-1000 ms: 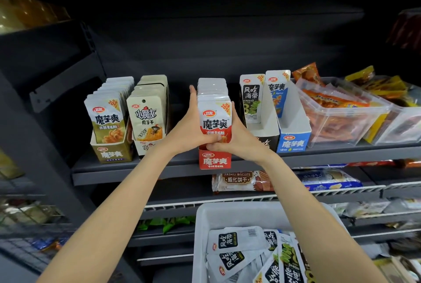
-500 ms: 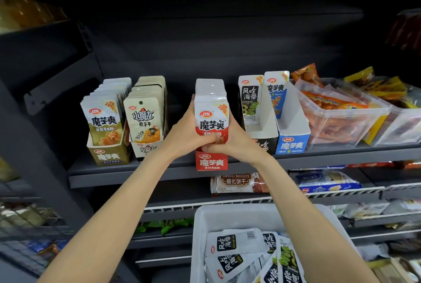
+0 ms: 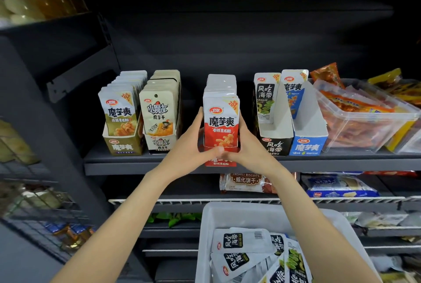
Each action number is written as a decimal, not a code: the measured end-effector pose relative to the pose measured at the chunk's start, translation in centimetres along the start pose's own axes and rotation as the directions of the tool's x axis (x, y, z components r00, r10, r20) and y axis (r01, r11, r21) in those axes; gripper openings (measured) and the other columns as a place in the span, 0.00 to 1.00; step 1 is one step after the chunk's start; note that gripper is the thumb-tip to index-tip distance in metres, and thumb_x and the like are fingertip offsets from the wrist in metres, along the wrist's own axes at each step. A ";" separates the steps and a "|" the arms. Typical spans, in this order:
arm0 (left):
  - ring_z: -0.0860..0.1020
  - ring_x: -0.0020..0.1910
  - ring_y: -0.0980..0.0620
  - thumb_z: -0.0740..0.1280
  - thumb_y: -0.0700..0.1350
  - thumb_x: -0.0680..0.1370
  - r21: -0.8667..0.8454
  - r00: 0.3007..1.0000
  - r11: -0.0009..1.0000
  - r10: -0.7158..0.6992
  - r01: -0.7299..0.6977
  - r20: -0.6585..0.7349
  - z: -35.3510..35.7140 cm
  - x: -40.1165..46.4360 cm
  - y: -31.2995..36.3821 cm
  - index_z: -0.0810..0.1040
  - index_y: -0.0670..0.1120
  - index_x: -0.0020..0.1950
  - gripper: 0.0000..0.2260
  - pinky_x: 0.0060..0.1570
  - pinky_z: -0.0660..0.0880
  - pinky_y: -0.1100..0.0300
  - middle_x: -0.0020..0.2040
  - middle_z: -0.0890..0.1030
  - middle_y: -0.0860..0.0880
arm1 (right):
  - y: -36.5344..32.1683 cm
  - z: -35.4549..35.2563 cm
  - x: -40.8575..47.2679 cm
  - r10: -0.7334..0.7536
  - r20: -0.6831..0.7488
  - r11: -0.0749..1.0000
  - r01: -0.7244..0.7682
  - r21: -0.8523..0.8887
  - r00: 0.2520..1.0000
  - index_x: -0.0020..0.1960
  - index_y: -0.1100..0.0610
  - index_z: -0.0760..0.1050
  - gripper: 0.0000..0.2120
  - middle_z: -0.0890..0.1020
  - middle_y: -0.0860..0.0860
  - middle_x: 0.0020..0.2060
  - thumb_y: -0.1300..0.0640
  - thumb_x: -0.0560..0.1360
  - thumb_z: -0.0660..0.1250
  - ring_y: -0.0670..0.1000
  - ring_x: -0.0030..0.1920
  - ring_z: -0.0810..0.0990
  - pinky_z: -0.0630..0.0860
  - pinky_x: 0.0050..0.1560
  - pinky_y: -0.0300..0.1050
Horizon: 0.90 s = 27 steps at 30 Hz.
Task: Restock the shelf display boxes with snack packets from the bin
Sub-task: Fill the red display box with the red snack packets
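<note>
Retail shop, snack aisle. Dark metal shelving [image 3: 227,166] in tiers, wire-fronted lower shelf [image 3: 227,201]. Branded cardboard display boxes [image 3: 306,147] stand in a row on the upper tier, each with identical printed snack packets [image 3: 118,111] facing out, several marked with a percent flash. Clear plastic tubs [image 3: 364,123] of orange wrapped snacks at right. Biscuit packs [image 3: 245,180] lie on the tier below. A white restock bin [image 3: 239,214] of loose packets sits in front of the shelving.

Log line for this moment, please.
left hand + right hand: grip red display box | red packets: upright inside | bin: holds kelp packets
</note>
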<state>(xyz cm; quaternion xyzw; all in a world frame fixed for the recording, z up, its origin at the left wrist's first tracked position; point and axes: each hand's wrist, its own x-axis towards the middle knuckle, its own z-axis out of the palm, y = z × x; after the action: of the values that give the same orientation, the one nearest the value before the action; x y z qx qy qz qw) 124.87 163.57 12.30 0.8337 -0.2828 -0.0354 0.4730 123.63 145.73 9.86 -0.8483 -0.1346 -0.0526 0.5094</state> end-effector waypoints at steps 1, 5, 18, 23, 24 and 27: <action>0.67 0.57 0.76 0.71 0.52 0.73 -0.002 1.000 1.000 -0.004 0.004 -0.014 0.1 -0.1 -0.1 0.44 0.62 0.75 0.42 0.64 0.72 0.54 0.63 0.64 0.71 | -0.2 0.2 0.2 -0.004 0.004 1.000 0.004 0.003 1.000 0.77 0.52 0.40 0.51 0.67 0.47 0.70 0.51 0.69 0.74 0.41 0.64 0.72 0.71 0.57 0.27; 0.71 0.60 0.68 0.68 0.49 0.76 -0.007 0.996 1.000 -0.022 0.022 -0.087 0.4 -0.3 -0.6 0.48 0.57 0.77 0.37 0.64 0.72 0.56 0.63 0.70 0.64 | -0.2 1.1 1.9 -0.019 0.033 1.000 0.019 0.014 0.999 0.77 0.50 0.38 0.52 0.62 0.52 0.74 0.50 0.69 0.74 0.46 0.68 0.69 0.70 0.67 0.45; 0.70 0.67 0.53 0.66 0.41 0.77 -0.129 0.916 0.984 -0.166 0.126 -0.366 -1.0 4.7 0.7 0.46 0.49 0.78 0.37 0.59 0.70 0.61 0.70 0.69 0.51 | 0.0 2.2 6.8 0.047 0.088 0.998 -0.050 0.026 0.995 0.73 0.48 0.26 0.65 0.57 0.50 0.75 0.49 0.61 0.77 0.49 0.72 0.64 0.67 0.70 0.56; 0.66 0.70 0.53 0.66 0.39 0.77 -0.082 0.904 0.988 -0.153 0.132 -0.400 -0.5 4.6 0.2 0.44 0.49 0.78 0.38 0.59 0.67 0.63 0.73 0.66 0.50 | -0.1 2.2 7.0 0.033 0.124 0.999 -0.034 -0.001 0.992 0.74 0.51 0.26 0.63 0.57 0.51 0.75 0.52 0.65 0.76 0.49 0.73 0.63 0.65 0.71 0.55; 0.66 0.70 0.52 0.65 0.39 0.77 -0.075 0.904 0.989 -0.148 0.129 -0.401 -0.5 4.6 0.2 0.44 0.49 0.78 0.38 0.60 0.66 0.63 0.73 0.65 0.50 | -0.1 2.2 7.0 0.036 0.129 0.999 -0.037 0.001 0.991 0.74 0.52 0.26 0.62 0.57 0.52 0.75 0.54 0.66 0.76 0.49 0.73 0.63 0.65 0.71 0.55; 0.67 0.70 0.53 0.65 0.39 0.77 -0.035 0.907 0.993 -0.117 0.112 -0.405 -0.5 4.3 0.2 0.45 0.49 0.78 0.37 0.62 0.67 0.61 0.72 0.67 0.50 | 0.1 2.2 6.8 0.049 0.134 0.999 -0.050 0.009 0.990 0.74 0.52 0.28 0.61 0.58 0.52 0.75 0.55 0.66 0.77 0.49 0.72 0.64 0.66 0.70 0.55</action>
<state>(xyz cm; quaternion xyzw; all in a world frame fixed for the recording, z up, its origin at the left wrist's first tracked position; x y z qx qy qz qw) 128.54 161.68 13.63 0.8353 -0.1287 0.1095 0.5231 130.10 148.80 10.30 -0.8498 -0.1477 0.0179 0.5057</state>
